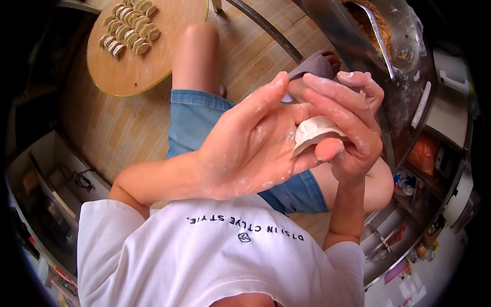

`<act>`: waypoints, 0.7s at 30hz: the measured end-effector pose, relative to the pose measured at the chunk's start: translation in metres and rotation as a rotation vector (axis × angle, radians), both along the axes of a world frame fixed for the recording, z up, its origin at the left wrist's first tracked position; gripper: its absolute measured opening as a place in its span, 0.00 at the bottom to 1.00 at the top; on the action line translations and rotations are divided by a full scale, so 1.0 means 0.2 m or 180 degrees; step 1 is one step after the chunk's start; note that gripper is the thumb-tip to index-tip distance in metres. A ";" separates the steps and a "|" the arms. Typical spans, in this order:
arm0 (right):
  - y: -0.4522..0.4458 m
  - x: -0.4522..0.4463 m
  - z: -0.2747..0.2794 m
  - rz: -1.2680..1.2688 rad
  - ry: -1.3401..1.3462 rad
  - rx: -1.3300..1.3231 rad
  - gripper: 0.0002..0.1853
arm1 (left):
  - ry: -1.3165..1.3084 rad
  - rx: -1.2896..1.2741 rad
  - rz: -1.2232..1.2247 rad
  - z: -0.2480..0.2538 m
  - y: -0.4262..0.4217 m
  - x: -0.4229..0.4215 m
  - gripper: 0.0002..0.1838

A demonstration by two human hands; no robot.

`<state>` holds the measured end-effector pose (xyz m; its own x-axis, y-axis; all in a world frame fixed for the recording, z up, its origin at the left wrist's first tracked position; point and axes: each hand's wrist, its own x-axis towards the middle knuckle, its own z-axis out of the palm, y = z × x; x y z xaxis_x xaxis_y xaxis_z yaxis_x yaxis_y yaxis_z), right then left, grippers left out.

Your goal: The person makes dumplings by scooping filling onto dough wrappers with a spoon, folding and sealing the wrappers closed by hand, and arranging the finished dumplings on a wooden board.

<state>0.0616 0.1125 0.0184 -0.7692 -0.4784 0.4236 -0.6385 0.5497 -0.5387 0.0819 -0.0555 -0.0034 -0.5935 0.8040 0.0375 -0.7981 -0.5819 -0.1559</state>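
My left hand (250, 138) is palm up with its thumb stretched away, flour on the skin. Across its fingers lies a pale dumpling (315, 129) with a pleated, curved edge. My right hand (355, 120) comes in from the other side, its fingers bent over the dumpling and the thumb against its near edge. Parts of the left fingers are hidden behind the dumpling and the right hand. Rows of several finished dumplings (125, 29) stand on a round wooden board (148, 69) at upper left.
A clear bowl (409, 48) of brown filling with a white spoon (379, 38) sits on a dark table at upper right. A floury white stick (421, 105) lies near it. Open shelves (429, 174) are at the right. My knees and denim shorts (192, 115) are below my hands.
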 end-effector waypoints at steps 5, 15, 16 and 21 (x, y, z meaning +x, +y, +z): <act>0.00 0.03 0.01 -0.0142 -0.0151 0.0259 0.25 | -0.0054 0.0201 0.0322 -0.07 0.05 0.02 0.35; 0.02 0.00 -0.04 -0.0234 0.0182 0.0081 0.26 | -0.0326 -0.0071 0.0140 -0.03 0.04 -0.01 0.35; 0.01 0.01 -0.05 -0.0333 0.0066 -0.0143 0.21 | -0.0451 -0.0241 0.0202 0.00 0.04 -0.01 0.35; -0.04 0.01 -0.15 -0.0734 0.0107 -0.0640 0.20 | 0.0055 -0.1026 0.0456 -0.02 0.09 0.01 0.34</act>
